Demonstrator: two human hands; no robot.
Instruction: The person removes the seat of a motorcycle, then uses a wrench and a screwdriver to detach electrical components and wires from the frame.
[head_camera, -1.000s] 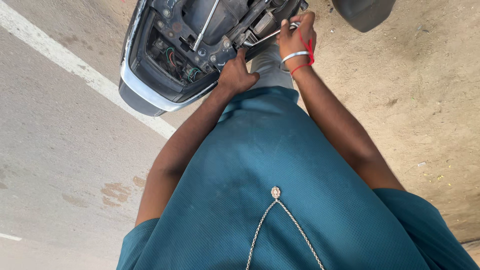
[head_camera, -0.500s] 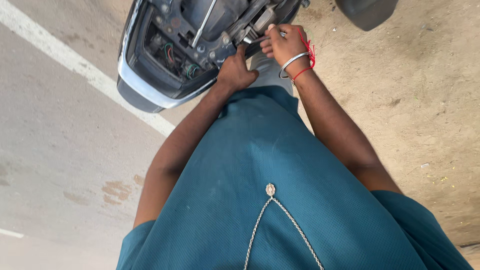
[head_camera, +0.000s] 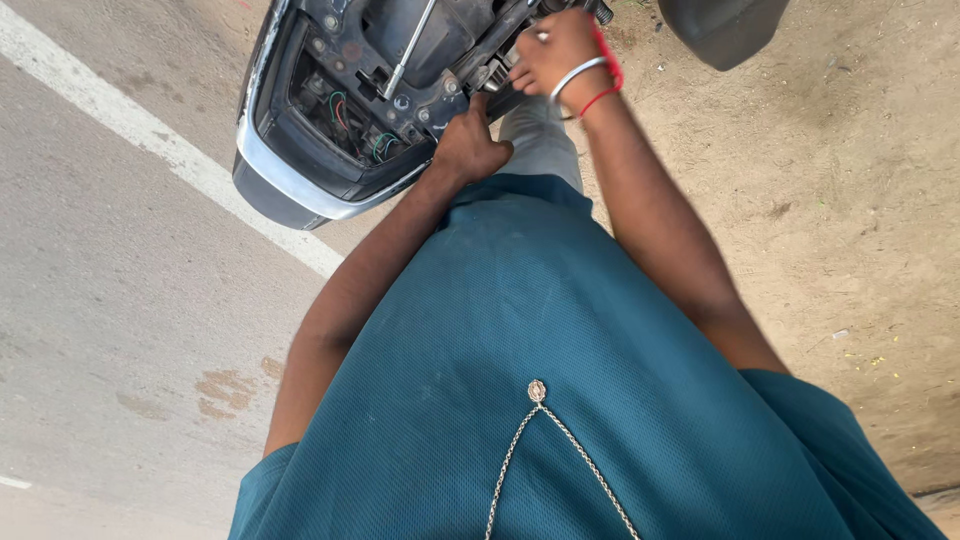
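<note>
Black plastic and bare metal make up the opened rear of a scooter (head_camera: 340, 110), its body panels off so that wiring and brackets show inside a silver-edged shell. The left hand (head_camera: 470, 150) is pressed against the frame just below the exposed parts, thumb up and the other fingers curled under and hidden from the head camera; whether they grip anything cannot be told. The right hand (head_camera: 555, 50) sits higher, near the top edge, its fingers folded around some dark fitting beside a bracket, but what exactly lies inside the grasp is covered by the knuckles. A silver bangle (head_camera: 580, 75) and a red thread (head_camera: 605, 85) ring that wrist. A thin metal rod (head_camera: 410, 50) runs diagonally through the open cavity, to the left of both sets of fingers, its upper end cut off by the frame. A dark rounded shape (head_camera: 720, 25), only partly in view, lies beyond the right fingers. A teal shirt (head_camera: 560, 380) with a chain pendant (head_camera: 537, 390) fills the lower view and hides the legs, apart from a patch of grey trousers (head_camera: 540, 140) between the arms. Concrete with a white painted line (head_camera: 150, 140) lies left, dirt to the right.
</note>
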